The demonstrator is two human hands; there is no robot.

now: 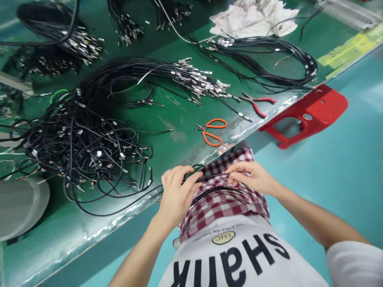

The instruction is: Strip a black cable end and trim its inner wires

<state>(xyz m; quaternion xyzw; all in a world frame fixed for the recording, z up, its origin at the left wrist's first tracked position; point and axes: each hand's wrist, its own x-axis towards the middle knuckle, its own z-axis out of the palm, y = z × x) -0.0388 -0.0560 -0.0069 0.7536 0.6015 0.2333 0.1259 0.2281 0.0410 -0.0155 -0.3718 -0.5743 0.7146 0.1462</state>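
Observation:
At the table's front edge, my left hand (178,190) has its fingers curled round a black cable (125,206), which loops between thumb and fingers. The cable runs back left toward a tangled heap of black cables (89,147) with bare copper ends and white tags. My right hand (249,175), above the checked cloth on my lap, pinches a straight stretch of the cable between thumb and fingertips. Orange-handled scissors (213,132) lie open on the table just beyond my hands. Red-handled pliers (257,104) rest farther to the right, near the edge.
A long bundle of black cables with metal connectors (200,79) crosses the green table (167,115). Beyond it lie a coiled cable bundle (269,59) and white cloth (254,18). A red stool (323,111) stands below the right edge; a grey round container (22,207) sits left.

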